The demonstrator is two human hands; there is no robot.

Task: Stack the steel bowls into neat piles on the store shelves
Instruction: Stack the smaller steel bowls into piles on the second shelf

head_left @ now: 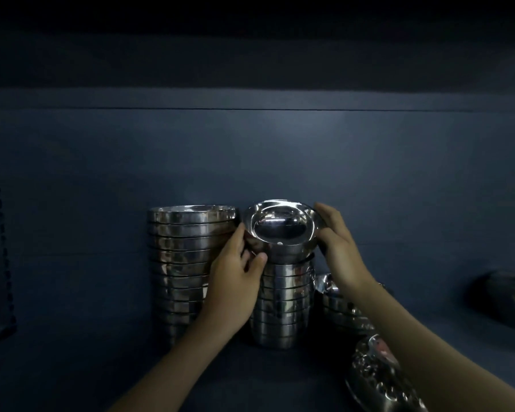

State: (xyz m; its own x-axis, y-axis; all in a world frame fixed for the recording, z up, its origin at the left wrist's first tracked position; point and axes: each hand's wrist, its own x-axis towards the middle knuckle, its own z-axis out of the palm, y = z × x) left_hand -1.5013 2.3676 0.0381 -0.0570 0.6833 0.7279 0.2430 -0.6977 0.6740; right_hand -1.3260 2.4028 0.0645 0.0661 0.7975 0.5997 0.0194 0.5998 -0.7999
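Dark shelf (72,367), my left hand (235,281) and right hand (336,248) each had a closed grip on the tilted top bowl (280,230), middle pile (283,304).

head cam | faces shelf (72,367) straight on | close (single view)

Tilted shiny steel bowl (280,227) atop middle pile (283,304)

You face mirror-bright silver steel bowls (280,230) stacked in gleaming grey piles (188,263) against a plain dark blue-grey shelf back panel (250,150).
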